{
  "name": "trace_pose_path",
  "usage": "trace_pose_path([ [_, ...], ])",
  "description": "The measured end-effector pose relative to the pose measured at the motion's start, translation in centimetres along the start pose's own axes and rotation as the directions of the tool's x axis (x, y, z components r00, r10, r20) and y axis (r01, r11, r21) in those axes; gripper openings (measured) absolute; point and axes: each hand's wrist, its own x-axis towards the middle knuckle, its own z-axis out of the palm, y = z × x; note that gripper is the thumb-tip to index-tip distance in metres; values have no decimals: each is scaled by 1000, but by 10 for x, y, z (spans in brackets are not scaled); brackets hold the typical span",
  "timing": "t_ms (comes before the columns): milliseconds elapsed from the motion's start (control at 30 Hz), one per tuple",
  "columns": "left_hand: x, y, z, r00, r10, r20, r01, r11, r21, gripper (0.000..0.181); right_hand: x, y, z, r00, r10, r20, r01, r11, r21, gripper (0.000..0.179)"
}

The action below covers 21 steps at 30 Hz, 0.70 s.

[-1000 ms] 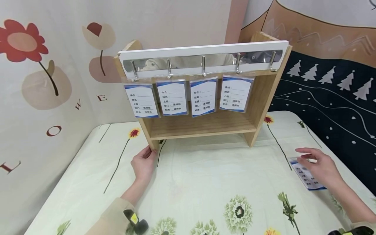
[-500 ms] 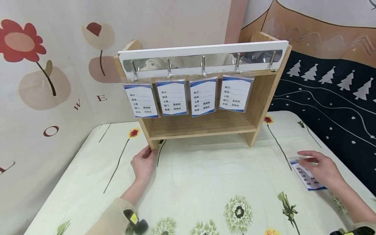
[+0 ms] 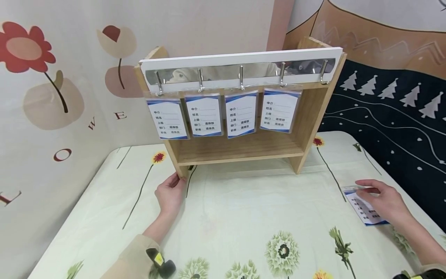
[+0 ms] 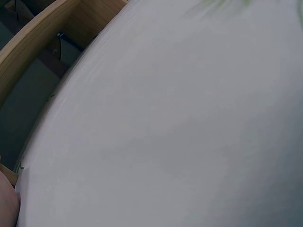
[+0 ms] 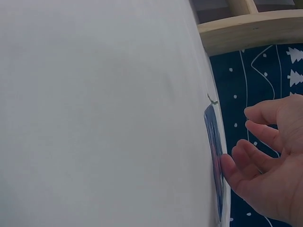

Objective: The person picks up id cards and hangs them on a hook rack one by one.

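Note:
A small wooden shelf stands on the table with a white hook rail across its top front. Several clear-sleeved name badges hang in a row from the hooks; the rightmost hook holds none. At the foot of the shelf's left side panel, my left hand pinches the wood between thumb and fingers. Another name badge lies flat on the table at the right. Over its upper part is my right hand, fingers loosely bent and apart, with one fingertip right at the badge in the right wrist view.
A pale flower-printed cloth covers the table. Behind it hang a light curtain and, at the right, a dark tree-patterned one. A black wrist camera sits on the left sleeve.
My right hand has shifted slightly right and down over the lying badge, which stays in place. The left hand keeps its hold on the shelf's foot.

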Motion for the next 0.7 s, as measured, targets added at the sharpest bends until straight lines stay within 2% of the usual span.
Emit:
trace_pose_path([
  [267, 0, -1, 0, 1000, 1, -4, -1, 1000, 0, 37, 0, 5, 0, 1000, 6, 2, -6, 1000, -18, 43],
  [533, 0, 0, 0, 1000, -2, 8, 2, 1000, 3, 37, -1, 4, -5, 999, 38, 26, -38, 999, 14, 45],
  [700, 0, 0, 0, 1000, -9, 16, 9, 1000, 4, 38, 3, 9, -6, 1000, 24, 8, -23, 1000, -18, 41],
])
